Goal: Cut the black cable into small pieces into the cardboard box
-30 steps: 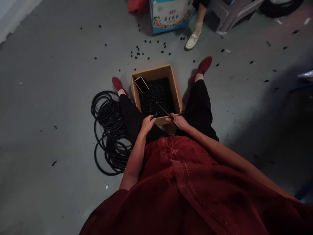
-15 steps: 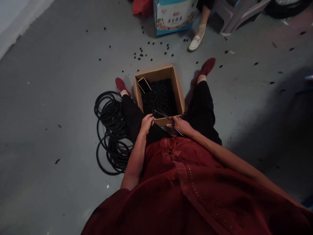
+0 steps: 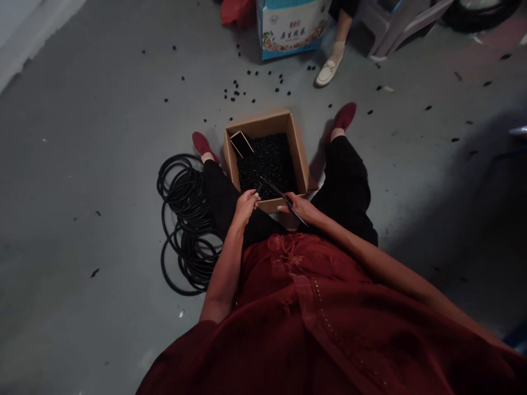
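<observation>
My left hand point(image 3: 246, 206) is closed in a pinch on a small black piece point(image 3: 259, 187) that looks like a bit of rubber. My right hand point(image 3: 302, 208) is wrapped round dark scissors point(image 3: 275, 188). Their blades point up and left, close to the piece and almost together. Below both hands stands an open cardboard box point(image 3: 303, 151) between my feet, largely filled with small black pieces point(image 3: 269, 153). A phone-like dark rectangle with a light rim point(image 3: 242, 144) leans in the box's far left corner.
Coils of black tubing point(image 3: 187, 197) lie on the floor beside my left leg. Small black bits are scattered over the grey floor point(image 3: 107, 148). Farther off are a printed carton point(image 3: 292, 30), a red bag point(image 3: 236, 12), another person's white shoe point(image 3: 328, 72) and a grey plastic stool point(image 3: 382, 33).
The scissors' blades were spread apart near the left fingers and are now almost together, reaching slightly farther left over the box. My left hand stays nearly in place.
</observation>
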